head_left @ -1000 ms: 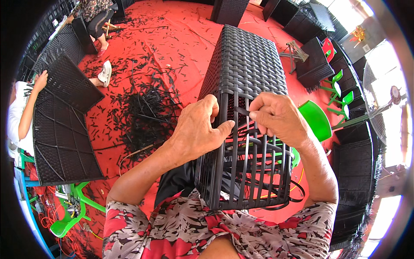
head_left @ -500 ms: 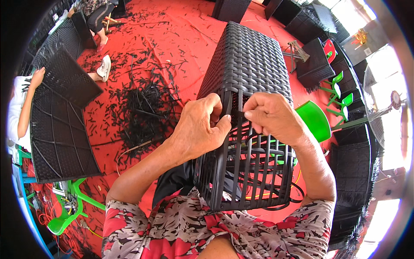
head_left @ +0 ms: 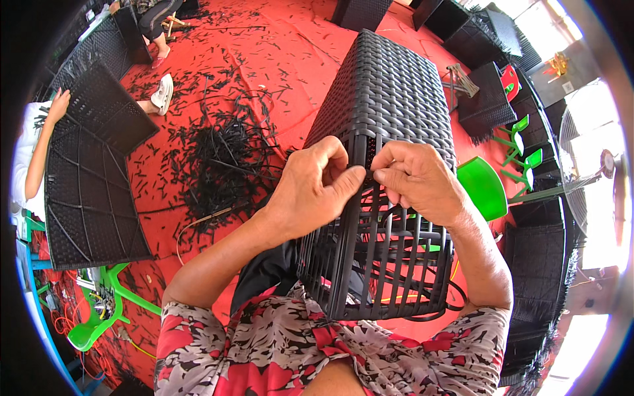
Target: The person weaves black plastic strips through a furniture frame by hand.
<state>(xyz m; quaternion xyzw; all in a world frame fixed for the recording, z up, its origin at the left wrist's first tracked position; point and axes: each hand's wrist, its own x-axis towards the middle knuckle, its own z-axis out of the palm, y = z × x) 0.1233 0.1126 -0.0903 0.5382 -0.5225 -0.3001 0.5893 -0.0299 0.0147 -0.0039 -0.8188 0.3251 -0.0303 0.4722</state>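
Observation:
In front of me stands a black woven piece of furniture (head_left: 396, 86), dense basketwork on its far part and bare upright strands on the near part. My left hand (head_left: 314, 188) is closed at its corner edge, thumb and curled fingers pinching a black flat weaving strip (head_left: 358, 150) there. My right hand (head_left: 419, 175) is closed in a pinch just beside it, at the lower border of the weave. What lies between the right fingertips is mostly hidden, but a thin black strip seems to run into them. Loose strip ends (head_left: 456, 297) curl at the lower right of the frame.
A tangled heap of black strips (head_left: 228, 165) lies on the red floor (head_left: 290, 59), with scraps around it. A green stool (head_left: 482, 188) is close on the right. A co-worker's arm (head_left: 39, 152) rests by a black woven panel (head_left: 92, 198) at left.
My left hand has shifted slightly right and up along the corner edge. My right hand stays nearly in place. The woven piece appears a little further right.

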